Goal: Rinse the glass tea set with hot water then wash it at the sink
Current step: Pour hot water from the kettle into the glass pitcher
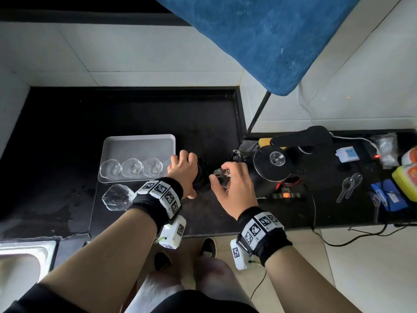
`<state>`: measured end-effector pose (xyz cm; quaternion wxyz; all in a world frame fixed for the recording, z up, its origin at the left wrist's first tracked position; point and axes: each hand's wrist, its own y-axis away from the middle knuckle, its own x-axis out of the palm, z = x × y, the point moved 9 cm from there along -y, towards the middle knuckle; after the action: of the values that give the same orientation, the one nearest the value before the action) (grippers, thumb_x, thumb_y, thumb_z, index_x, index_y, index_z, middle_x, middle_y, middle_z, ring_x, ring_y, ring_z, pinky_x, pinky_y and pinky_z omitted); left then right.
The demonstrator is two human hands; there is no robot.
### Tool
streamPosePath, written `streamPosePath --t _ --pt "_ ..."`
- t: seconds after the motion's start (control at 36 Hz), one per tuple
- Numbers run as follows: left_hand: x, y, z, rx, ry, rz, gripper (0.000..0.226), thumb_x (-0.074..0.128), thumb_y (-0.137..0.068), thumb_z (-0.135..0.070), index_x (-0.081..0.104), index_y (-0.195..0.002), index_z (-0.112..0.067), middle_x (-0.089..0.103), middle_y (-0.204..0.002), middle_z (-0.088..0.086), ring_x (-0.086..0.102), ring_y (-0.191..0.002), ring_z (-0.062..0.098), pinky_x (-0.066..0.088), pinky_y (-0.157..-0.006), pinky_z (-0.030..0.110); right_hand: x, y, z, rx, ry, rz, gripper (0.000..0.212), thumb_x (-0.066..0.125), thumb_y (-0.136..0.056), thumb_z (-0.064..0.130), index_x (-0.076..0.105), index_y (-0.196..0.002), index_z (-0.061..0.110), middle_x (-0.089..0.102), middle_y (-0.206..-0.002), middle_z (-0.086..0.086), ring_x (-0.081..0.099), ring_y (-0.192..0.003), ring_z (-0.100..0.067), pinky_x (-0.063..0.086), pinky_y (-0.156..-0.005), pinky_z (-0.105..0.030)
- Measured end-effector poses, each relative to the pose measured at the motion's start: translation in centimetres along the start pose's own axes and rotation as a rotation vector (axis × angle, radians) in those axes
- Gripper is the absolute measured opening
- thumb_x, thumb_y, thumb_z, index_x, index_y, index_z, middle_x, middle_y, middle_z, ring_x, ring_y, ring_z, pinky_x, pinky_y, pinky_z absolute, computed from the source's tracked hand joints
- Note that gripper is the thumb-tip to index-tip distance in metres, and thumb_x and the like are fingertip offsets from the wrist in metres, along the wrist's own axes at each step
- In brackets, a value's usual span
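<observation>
Dark round vessel (202, 179): stood on the black worktop (158, 114) near the front edge, between the tray and the kettle; material not discernible. It is gripped from the left by the left hand (182, 170), the fingers (184, 154) being curled over its far side and the thumb round its near side.

Small clear glass piece (222, 175): held just right of the vessel, pinched by the curled fingers (228, 164) of the right hand (235, 184); whether it touches the vessel cannot be told.

Black wristbands with white patterned markers (161, 190): worn on both wrists.

Three small clear glass cups (132, 167): set in a row along the near edge of a white rectangular tray (137, 141), left of the left hand.

Clear glass pitcher (117, 197): placed on the worktop just in front of the tray, partly hidden by the left wristband.

Black electric kettle (274, 163): seated on a black heating base (286, 195) with a red display lit, just right of the right hand.

Two clear spoons (349, 186): laid side by side, right of the base.

White plug box (347, 154), blue packets (388, 195), yellow containers (405, 177): grouped at the far right.

Blue towel (270, 41): hung above, upper right.

Stainless steel sink (27, 249): seen at the lower left corner, well apart from the vessel
</observation>
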<state>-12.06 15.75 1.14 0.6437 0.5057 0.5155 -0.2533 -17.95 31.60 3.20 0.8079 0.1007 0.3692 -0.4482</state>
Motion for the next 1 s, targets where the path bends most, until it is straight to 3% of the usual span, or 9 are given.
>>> streamPosePath --t 0.08,0.19,0.31,0.58,0.75,1.0 --pt "-1.1 0.7 1.4 -0.026 0.035 -0.046 0.093 0.091 -0.063 -0.041 0.038 -0.133 -0.01 0.036 -0.129 0.008 0.041 -0.117 0.032 0.051 -0.092 0.042 0.4 -0.3 1.6 -0.031 0.001 -0.001 0.041 0.068 -0.094 0.05 0.058 -0.119 0.019 0.047 -0.114 0.004 0.055 -0.072 -0.011 0.054 -0.067 -0.031" --pt "-2.6 2.0 3.7 -0.077 0.061 -0.141 0.089 0.082 -0.065 -0.059 0.043 -0.129 -0.011 0.043 -0.127 0.006 0.043 -0.119 0.03 0.048 -0.096 0.044 1.2 -0.4 4.0 -0.088 -0.006 0.01 0.042 0.068 -0.094 0.049 0.056 -0.12 0.018 0.045 -0.116 0.004 0.059 -0.083 -0.014 0.056 -0.068 -0.033" --pt "-3.4 3.3 5.8 -0.118 0.11 -0.186 0.088 0.078 -0.069 -0.069 0.043 -0.125 -0.011 0.047 -0.125 0.006 0.051 -0.118 0.029 0.048 -0.097 0.044 2.4 -0.3 6.0 -0.12 -0.019 0.027 0.042 0.07 -0.095 0.046 0.054 -0.12 0.017 0.044 -0.117 0.005 0.056 -0.081 -0.013 0.049 -0.068 -0.025" --pt "-4.2 5.9 10.2 -0.168 0.182 -0.147 0.08 0.091 -0.067 -0.054 0.039 -0.117 -0.02 0.056 -0.105 -0.001 0.061 -0.106 0.028 0.049 -0.07 0.04 4.7 0.5 9.6 -0.139 -0.006 0.031 0.044 0.069 -0.095 0.048 0.053 -0.12 0.017 0.044 -0.118 0.004 0.058 -0.081 -0.013 0.052 -0.064 -0.027" --pt "-5.1 5.5 8.6 -0.122 0.119 -0.092 0.08 0.092 -0.071 -0.047 0.042 -0.13 -0.027 0.064 -0.109 0.001 0.062 -0.109 0.03 0.05 -0.069 0.041 4.2 1.1 9.5 -0.105 0.042 0.022 0.045 0.068 -0.095 0.052 0.052 -0.121 0.018 0.043 -0.12 0.005 0.059 -0.08 -0.014 0.052 -0.061 -0.03" --pt "-4.9 4.3 3.4 0.005 0.143 -0.055 0.078 0.09 -0.075 -0.042 0.044 -0.137 -0.03 0.057 -0.121 0.005 0.056 -0.116 0.031 0.051 -0.074 0.039 0.7 2.5 7.1 -0.033 0.084 -0.046 0.044 0.068 -0.095 0.05 0.053 -0.122 0.019 0.044 -0.121 0.004 0.058 -0.081 -0.013 0.055 -0.065 -0.032"
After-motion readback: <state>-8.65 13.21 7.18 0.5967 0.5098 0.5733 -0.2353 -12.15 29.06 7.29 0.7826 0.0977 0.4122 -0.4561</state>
